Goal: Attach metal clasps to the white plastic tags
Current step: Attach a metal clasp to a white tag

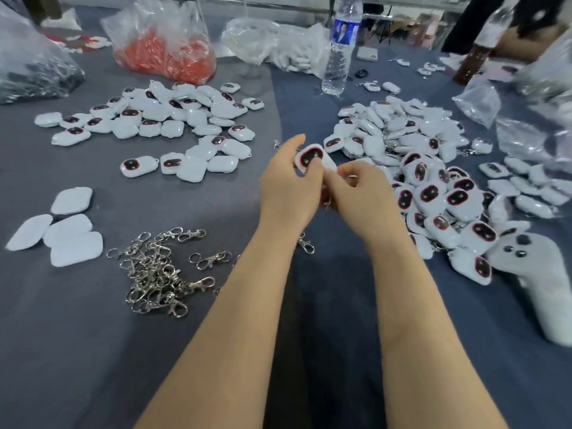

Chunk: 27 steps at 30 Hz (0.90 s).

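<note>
Grey-blue cloth covers the worktop (77,351), and stock lies across most of it. The held tag (309,156) is raised above the cloth at centre frame, dark red-rimmed face up. The left hand (288,187) has a closed grip on it, thumb on the face and fingers curled behind. The right hand (362,193) is curled in a fine pinch against the tag's lower right corner; whether a clasp sits between those fingertips cannot be told, as the joint is hidden. The loose clasps (158,274) form a tangled pile at lower left, well apart from both hands, and a single clasp (306,244) lies just beside the left forearm. A left heap of tags (173,119) lies at upper left and a right heap of tags (433,181) at right, the latter showing metal among the pieces. Judged step: threading a ring through the tag's corner loop. Recommended practice: hold the tag steady with its loop turned towards the right fingertips, feed the ring fully through, and confirm closure before setting it down. A water bottle (340,51) stands at upper centre.
</note>
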Available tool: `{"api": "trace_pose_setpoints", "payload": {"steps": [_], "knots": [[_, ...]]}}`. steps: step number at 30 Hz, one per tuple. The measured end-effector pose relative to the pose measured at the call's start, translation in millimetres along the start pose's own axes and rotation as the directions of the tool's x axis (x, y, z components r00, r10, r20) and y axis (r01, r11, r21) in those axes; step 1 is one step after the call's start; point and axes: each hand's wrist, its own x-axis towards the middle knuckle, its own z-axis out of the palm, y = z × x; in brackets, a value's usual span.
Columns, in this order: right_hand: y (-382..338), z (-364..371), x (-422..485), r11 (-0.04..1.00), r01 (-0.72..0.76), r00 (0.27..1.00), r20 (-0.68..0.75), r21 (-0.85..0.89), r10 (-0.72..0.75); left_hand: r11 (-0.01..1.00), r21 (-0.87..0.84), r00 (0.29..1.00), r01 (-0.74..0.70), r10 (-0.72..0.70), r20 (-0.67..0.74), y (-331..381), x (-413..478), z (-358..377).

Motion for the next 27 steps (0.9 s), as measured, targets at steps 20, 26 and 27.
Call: {"api": "trace_pose_setpoints", "payload": {"steps": [20,26,27], "knots": [[66.7,-88.4,23.2,0.947,-0.223,0.802,-0.596,-0.23,0.044,0.97,0.242,0.981,-0.029,-0.018,0.191,1.0,-7.2,151.6],[27.6,-38.7,27.3,0.993,-0.001,0.885,-0.463,-0.118,-0.054,0.992,-0.08,0.995,0.094,-0.093,0.019,5.6,11.7,95.3],[19.9,-23.8,26.6,0.998,0.025,0.913,-0.404,-0.061,-0.047,0.985,-0.134,0.993,0.109,-0.112,-0.022,5.4,16.9,79.0]]}}
